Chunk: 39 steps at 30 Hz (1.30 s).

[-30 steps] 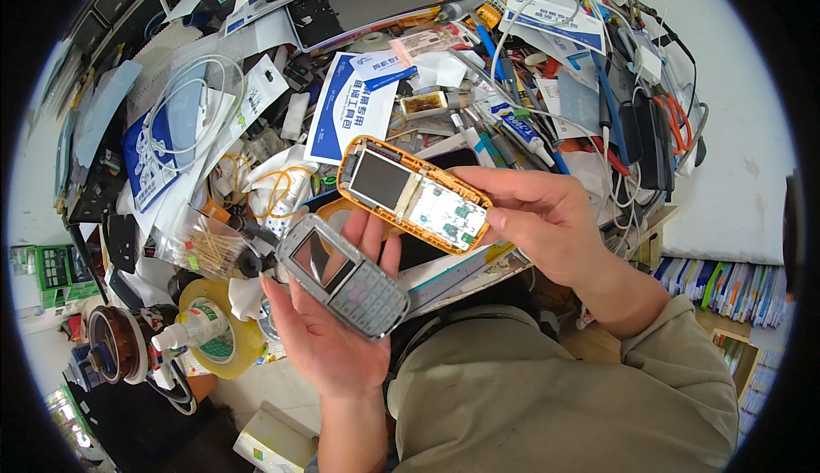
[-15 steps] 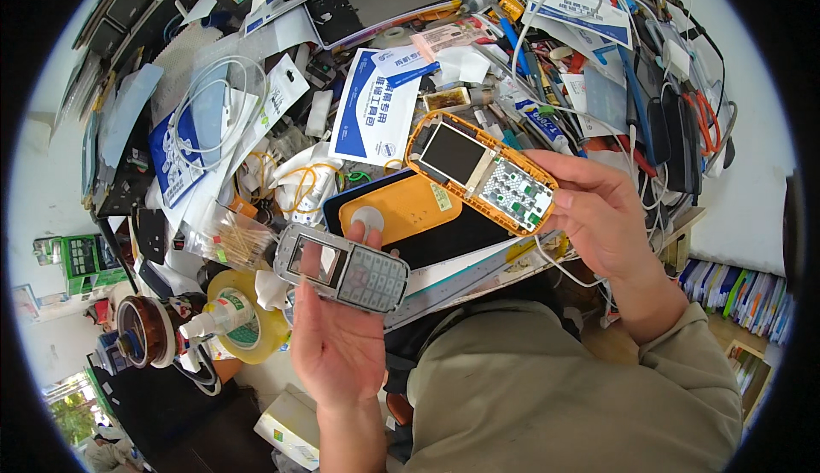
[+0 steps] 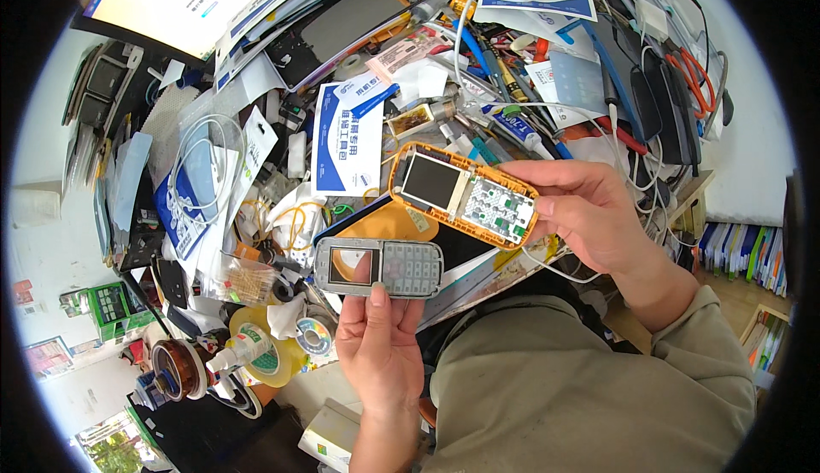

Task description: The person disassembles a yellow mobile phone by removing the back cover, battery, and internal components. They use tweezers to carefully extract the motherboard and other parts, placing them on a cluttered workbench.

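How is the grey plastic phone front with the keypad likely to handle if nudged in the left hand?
The grey plastic phone front with the keypad is probably light: its clear window shows what lies behind, suggesting a thin shell. It seems stiff, its outline straight beyond the grip. It might pivot, since the left hand pinches only its lower edge.

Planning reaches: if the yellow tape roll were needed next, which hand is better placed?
Left hand, probably: nearer the tape roll, though holding the grey shell; right hand holds the orange-framed phone.

The cover (image 3: 382, 264) looks smooth plastic, its window (image 3: 347, 263) glossy; right of the cover, a plastic-rimmed orange half (image 3: 464, 195); below right, matt cloth clothing (image 3: 589, 379).
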Motion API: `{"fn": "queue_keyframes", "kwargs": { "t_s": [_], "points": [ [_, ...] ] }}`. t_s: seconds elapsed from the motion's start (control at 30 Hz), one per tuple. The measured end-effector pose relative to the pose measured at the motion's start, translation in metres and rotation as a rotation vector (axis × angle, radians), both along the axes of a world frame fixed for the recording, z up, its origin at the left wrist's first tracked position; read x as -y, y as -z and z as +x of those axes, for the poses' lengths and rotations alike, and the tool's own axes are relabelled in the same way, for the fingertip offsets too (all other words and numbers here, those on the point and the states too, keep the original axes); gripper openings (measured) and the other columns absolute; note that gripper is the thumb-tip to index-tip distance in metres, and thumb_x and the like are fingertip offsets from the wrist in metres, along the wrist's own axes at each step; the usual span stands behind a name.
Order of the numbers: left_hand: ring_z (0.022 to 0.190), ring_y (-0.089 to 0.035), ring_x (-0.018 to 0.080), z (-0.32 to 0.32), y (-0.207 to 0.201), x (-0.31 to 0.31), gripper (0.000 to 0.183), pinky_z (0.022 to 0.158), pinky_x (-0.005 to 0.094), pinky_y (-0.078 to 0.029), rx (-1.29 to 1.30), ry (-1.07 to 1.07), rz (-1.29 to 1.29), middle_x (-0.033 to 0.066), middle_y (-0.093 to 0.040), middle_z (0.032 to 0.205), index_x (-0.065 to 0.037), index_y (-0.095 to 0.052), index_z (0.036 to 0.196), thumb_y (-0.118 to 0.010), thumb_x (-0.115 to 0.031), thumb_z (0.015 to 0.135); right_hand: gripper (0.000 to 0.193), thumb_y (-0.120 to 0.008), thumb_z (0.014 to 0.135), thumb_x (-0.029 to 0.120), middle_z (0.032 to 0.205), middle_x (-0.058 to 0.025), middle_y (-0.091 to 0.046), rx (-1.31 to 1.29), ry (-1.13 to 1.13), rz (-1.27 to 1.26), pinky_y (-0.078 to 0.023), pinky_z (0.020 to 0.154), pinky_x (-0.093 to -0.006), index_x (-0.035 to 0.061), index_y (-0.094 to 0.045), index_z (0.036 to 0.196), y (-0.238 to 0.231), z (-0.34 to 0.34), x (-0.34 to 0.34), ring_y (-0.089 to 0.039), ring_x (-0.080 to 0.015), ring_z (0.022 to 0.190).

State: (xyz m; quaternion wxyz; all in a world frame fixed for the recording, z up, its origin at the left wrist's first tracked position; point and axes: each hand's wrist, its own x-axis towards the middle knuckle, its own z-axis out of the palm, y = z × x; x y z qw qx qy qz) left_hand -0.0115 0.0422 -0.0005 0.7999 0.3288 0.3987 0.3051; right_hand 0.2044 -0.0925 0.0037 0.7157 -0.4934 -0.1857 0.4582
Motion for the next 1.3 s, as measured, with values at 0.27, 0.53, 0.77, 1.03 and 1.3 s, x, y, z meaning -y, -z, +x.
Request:
{"fn": "queue_keyframes", "kwargs": {
  "t_s": [0.27,0.53,0.77,1.03,1.3],
  "points": [
    [0.116,-0.068,0.0287,0.003,0.001,0.006,0.038,0.1,0.0439,-0.058,-0.069,-0.043,0.077,0.02,-0.065,0.13,0.003,-0.051,0.141,-0.054,-0.003,0.104,0.047,-0.051,0.089,-0.006,0.132,-0.0282,-0.063,-0.025,-0.047,-0.067,-0.06,0.095,-0.0426,-0.0162,-0.055,0.135,0.001,-0.001,0.003,-0.068,-0.0325,0.117],
    [0.132,-0.057,0.0376,-0.015,-0.016,0.006,0.042,0.109,0.05,-0.05,-0.081,0.146,0.157,0.0275,-0.059,0.138,0.008,-0.048,0.141,-0.053,0.006,0.1,0.048,-0.05,0.087,-0.009,0.134,-0.0295,-0.062,0.001,-0.069,-0.065,-0.056,0.102,-0.0444,-0.0176,-0.055,0.134,0.001,-0.001,0.005,-0.066,-0.0337,0.121],
    [0.138,-0.048,0.0483,-0.041,-0.018,-0.009,0.047,0.112,0.0568,-0.045,0.093,0.274,-0.093,0.0353,-0.049,0.145,0.001,-0.048,0.145,-0.057,0.002,0.099,0.043,-0.054,0.097,-0.002,0.128,-0.0202,-0.067,0.023,-0.12,-0.036,-0.058,0.092,-0.0323,-0.011,-0.055,0.139,0.004,-0.003,0.005,-0.069,-0.0209,0.11],
    [0.144,-0.038,0.0505,-0.049,-0.032,-0.022,0.057,0.119,0.0611,-0.032,0.153,0.3,-0.161,0.0396,-0.037,0.152,0.012,-0.037,0.149,-0.055,0.008,0.095,0.044,-0.054,0.096,-0.006,0.131,-0.0215,-0.065,-0.103,-0.106,-0.032,-0.056,0.098,-0.0347,-0.0118,-0.053,0.14,0.0,-0.012,0.005,-0.068,-0.0244,0.114],
    [0.144,-0.041,0.0461,-0.054,-0.028,-0.008,0.098,0.122,0.0534,-0.03,-0.094,0.438,0.037,0.0301,-0.036,0.158,0.005,-0.024,0.158,-0.063,-0.057,0.092,0.045,-0.049,0.101,-0.004,0.142,-0.0241,-0.056,-0.38,-0.14,-0.037,-0.059,0.099,-0.0428,-0.011,-0.046,0.145,-0.003,-0.036,0.015,-0.064,-0.0319,0.122]
  ]
}}
